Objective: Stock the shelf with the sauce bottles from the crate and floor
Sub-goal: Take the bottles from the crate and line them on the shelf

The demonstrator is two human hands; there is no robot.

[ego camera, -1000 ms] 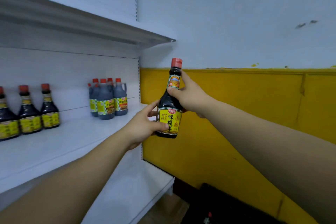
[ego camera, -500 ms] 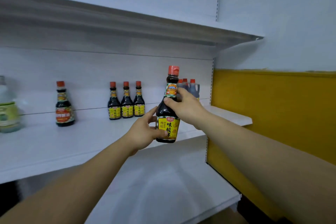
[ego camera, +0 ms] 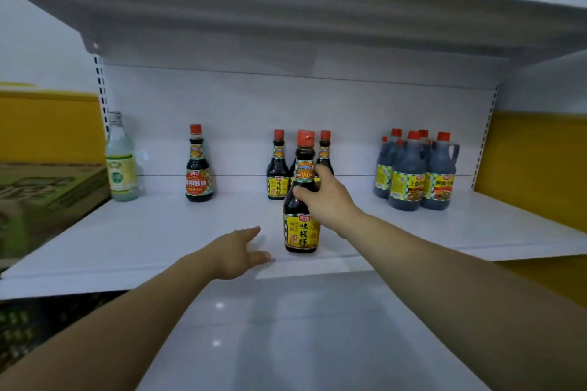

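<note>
A dark sauce bottle (ego camera: 301, 232) with a red cap and yellow label stands upright near the front edge of the white middle shelf (ego camera: 158, 241). My right hand (ego camera: 327, 200) grips its neck and shoulder from the right. My left hand (ego camera: 239, 252) is off the bottle, to its left, fingers stretched out over the shelf's front edge. Behind the held bottle stands a row of matching yellow-label bottles (ego camera: 278, 165), partly hidden by it.
On the same shelf are a clear pale bottle (ego camera: 120, 159) at far left, a red-label sauce bottle (ego camera: 198, 165), and several handled jugs (ego camera: 416, 171) at right. A cardboard box (ego camera: 47, 190) sits left of the shelving. A lower white shelf (ego camera: 286, 343) lies below.
The bottle went from held in the air with both hands to standing on the shelf's front edge. My left hand let go and dropped to the left. The view swung left.
</note>
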